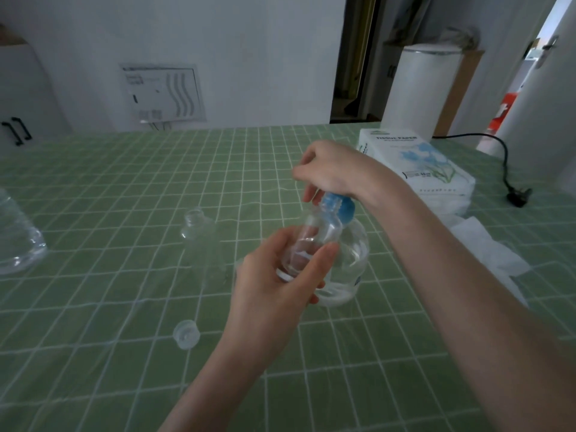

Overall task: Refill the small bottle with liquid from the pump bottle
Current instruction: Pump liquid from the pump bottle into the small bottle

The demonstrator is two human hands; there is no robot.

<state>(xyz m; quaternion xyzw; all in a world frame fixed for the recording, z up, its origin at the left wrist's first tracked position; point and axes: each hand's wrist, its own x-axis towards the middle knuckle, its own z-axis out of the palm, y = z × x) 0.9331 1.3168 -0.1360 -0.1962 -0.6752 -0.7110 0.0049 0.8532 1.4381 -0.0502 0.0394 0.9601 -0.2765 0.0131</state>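
The left hand (274, 275) grips the small bottle (311, 241), tilted with its mouth toward one o'clock, touching the blue pump head (338, 207). The right hand (330, 169), fingers curled, holds that head on the pump bottle (349, 266). If the mouth misses the hidden nozzle, liquid would probably spill on the tablecloth (124, 307).

two hands (274, 275) (330, 169), four clear bottles (311, 241) (352, 260) (202, 241) (15, 238), one loose cap (186, 334), one tissue pack (417, 163)

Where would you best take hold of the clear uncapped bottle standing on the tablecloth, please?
Grip the uncapped bottle round its body, below the shoulder, from the left: it stands upright, and the left hand and pump bottle crowd its right.
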